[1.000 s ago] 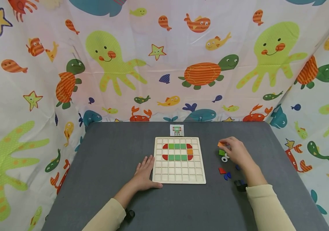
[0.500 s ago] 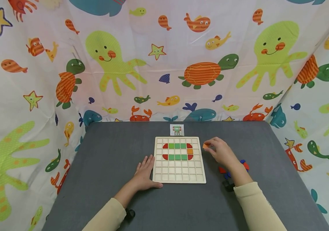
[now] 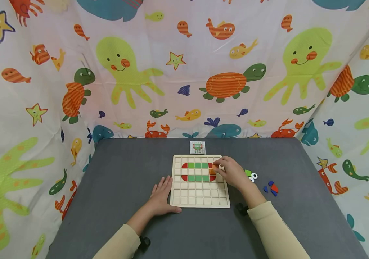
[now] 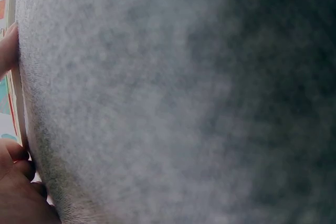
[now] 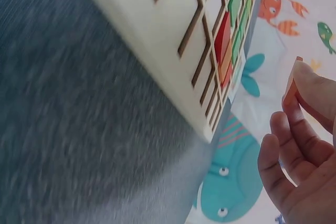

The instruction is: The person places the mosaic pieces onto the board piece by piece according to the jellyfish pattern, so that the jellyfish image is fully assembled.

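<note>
A pale wooden grid board lies on the grey table. Two rows of red-ended green tiles sit in its upper half, with an orange tile between their right ends. My right hand is over the board's upper right part, pinching another orange tile between thumb and index finger; its other fingers are loosely bent in the right wrist view. My left hand rests beside the board's lower left corner, fingers spread along the left edge and thumb at the front edge.
A small picture card lies behind the board. To its right are a green tile, white rings, blue pieces and a red piece. A sea-animal printed curtain hangs behind the table.
My right hand has carried the orange tile leftward from the loose pieces to over the board. The left hand has stayed in place.
</note>
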Demonstrator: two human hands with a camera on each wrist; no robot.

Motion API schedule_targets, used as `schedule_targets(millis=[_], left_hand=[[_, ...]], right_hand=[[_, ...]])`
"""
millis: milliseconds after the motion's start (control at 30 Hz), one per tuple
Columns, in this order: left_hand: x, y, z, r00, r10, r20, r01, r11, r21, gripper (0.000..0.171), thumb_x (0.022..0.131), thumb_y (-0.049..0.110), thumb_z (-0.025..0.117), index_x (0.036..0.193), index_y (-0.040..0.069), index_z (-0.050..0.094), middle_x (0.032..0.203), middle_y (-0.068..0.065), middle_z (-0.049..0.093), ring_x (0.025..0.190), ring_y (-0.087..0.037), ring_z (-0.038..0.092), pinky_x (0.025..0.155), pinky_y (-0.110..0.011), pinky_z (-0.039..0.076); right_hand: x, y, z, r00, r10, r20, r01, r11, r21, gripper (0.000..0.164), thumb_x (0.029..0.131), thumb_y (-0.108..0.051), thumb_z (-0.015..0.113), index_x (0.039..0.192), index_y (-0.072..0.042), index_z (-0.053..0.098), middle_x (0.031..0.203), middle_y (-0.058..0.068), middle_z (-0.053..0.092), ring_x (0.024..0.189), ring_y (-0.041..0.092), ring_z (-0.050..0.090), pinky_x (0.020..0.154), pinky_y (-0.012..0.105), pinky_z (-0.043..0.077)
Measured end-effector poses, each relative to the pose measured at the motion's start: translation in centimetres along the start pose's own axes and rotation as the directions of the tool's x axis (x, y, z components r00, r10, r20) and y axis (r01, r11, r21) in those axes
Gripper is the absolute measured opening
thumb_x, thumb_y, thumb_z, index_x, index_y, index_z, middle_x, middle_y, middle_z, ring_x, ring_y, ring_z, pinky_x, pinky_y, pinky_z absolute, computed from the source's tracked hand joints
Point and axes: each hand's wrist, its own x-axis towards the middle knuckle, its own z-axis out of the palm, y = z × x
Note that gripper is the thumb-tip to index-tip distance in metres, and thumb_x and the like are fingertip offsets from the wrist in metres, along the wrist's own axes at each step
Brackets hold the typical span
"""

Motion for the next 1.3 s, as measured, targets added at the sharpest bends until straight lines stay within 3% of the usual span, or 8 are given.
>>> schedule_targets(millis=[367, 633, 833, 1133, 1300], left_hand=[[-0.2, -0.1, -0.1, 1.000, 0.009, -0.008, -0.009, 1.000, -0.019, 0.130, 0.071, 0.057, 0.087, 0.163, 0.006, 0.011, 0.170, -0.012, 0.010, 0.157, -0.034, 0.004, 0.123, -0.060, 0.009], [-0.2, 0.0, -0.1, 1.000, 0.006, -0.012, -0.006, 1.000, -0.020, 0.129, 0.071, 0.057, 0.087, 0.163, 0.006, 0.012, 0.170, -0.012, 0.011, 0.157, -0.034, 0.004, 0.123, -0.060, 0.010], [-0.2, 0.0, -0.1, 1.000, 0.003, -0.001, -0.003, 1.000, -0.017, 0.129, 0.071, 0.057, 0.087, 0.163, 0.007, 0.012, 0.170, -0.011, 0.011, 0.158, -0.033, 0.004, 0.123, -0.060, 0.009], [-0.2, -0.2, -0.2, 1.000, 0.012, -0.012, -0.012, 1.000, -0.012, 0.129, 0.071, 0.057, 0.087, 0.163, 0.006, 0.012, 0.170, -0.012, 0.011, 0.157, -0.034, 0.004, 0.123, -0.061, 0.009], [-0.1, -0.1, -0.1, 1.000, 0.013, 0.000, -0.013, 1.000, -0.009, 0.129, 0.071, 0.057, 0.086, 0.163, 0.006, 0.010, 0.171, -0.011, 0.009, 0.157, -0.034, 0.003, 0.123, -0.060, 0.009]], right_hand=[[1.8, -2.4, 2.2, 0.998, -0.004, 0.058, 0.003, 1.000, 0.027, 0.027, 0.094, -0.022, 0.073, 0.119, -0.010, 0.074, 0.115, 0.008, 0.065, 0.106, 0.026, 0.064, 0.088, 0.046, 0.056], [2.4, -4.0, 3.2, 0.998, -0.038, 0.043, 0.036, 0.999, 0.025, 0.026, 0.093, -0.021, 0.074, 0.118, -0.011, 0.075, 0.114, 0.006, 0.067, 0.110, 0.025, 0.063, 0.089, 0.044, 0.056], [3.2, -5.1, 4.3, 0.997, -0.056, 0.046, 0.055, 0.998, 0.034, 0.024, 0.093, -0.023, 0.074, 0.114, -0.012, 0.076, 0.108, 0.004, 0.068, 0.103, 0.023, 0.064, 0.085, 0.042, 0.057], [4.7, -6.0, 5.8, 0.996, -0.047, 0.080, 0.042, 0.997, 0.068, 0.025, 0.094, -0.024, 0.073, 0.116, -0.011, 0.076, 0.114, 0.006, 0.070, 0.108, 0.026, 0.065, 0.091, 0.044, 0.055], [5.2, -6.2, 6.5, 0.994, -0.017, 0.108, 0.013, 0.999, 0.037, 0.026, 0.094, -0.026, 0.073, 0.117, -0.014, 0.076, 0.114, 0.004, 0.069, 0.105, 0.022, 0.066, 0.088, 0.040, 0.056]])
